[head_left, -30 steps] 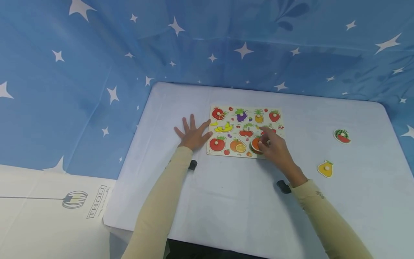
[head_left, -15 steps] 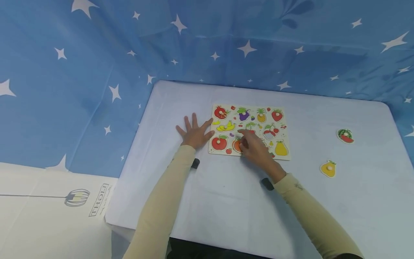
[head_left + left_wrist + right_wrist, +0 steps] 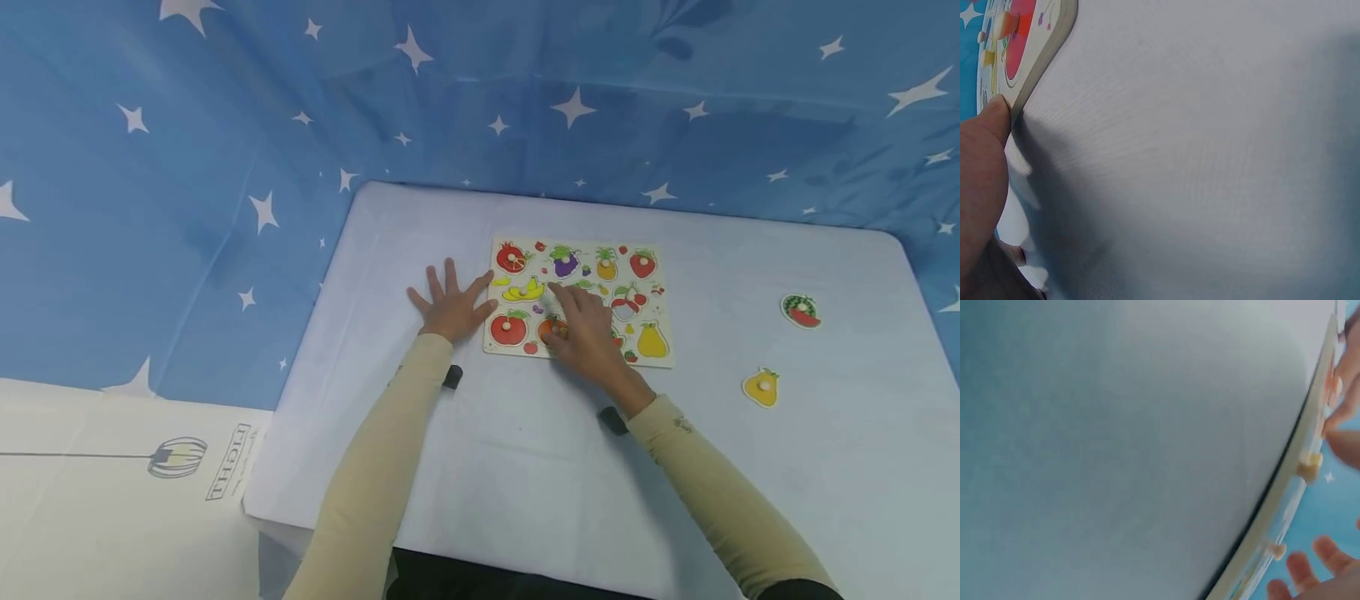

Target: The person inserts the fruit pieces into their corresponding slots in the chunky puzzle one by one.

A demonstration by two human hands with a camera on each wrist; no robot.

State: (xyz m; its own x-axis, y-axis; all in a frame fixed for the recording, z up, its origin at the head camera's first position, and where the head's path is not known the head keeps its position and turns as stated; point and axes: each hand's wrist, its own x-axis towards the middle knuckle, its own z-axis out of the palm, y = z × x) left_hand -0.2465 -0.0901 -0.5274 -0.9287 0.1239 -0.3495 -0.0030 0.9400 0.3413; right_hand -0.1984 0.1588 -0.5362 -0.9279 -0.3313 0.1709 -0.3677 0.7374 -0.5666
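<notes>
A fruit puzzle board [image 3: 495, 350] lies on the white table. My left hand [image 3: 450, 317] rests flat with fingers spread at the board's left edge; in the left wrist view its thumb [image 3: 996, 115] touches the corner. Over the board's lower middle is my right hand [image 3: 588, 333], index finger and thumb spread apart. Below them sits the orange piece [image 3: 547, 327], partly hidden by the thumb. The right wrist view looks along the board's edge, with knobs [image 3: 1310, 467] standing up near the fingers [image 3: 1300, 572]. Right of it are the printed pear [image 3: 652, 342] and cherries [image 3: 628, 302].
A watermelon piece [image 3: 801, 312] and a pear piece [image 3: 762, 387] with a knob lie on the table [image 3: 517, 467] to the right. A blue star-patterned cloth [image 3: 480, 83] hangs behind. Cream cloth [image 3: 90, 492] covers the left side.
My right hand has moved left, carrying the orange piece from over the lower right of the board to the orange's spot, and its fingers have spread off it. The left hand stays in place.
</notes>
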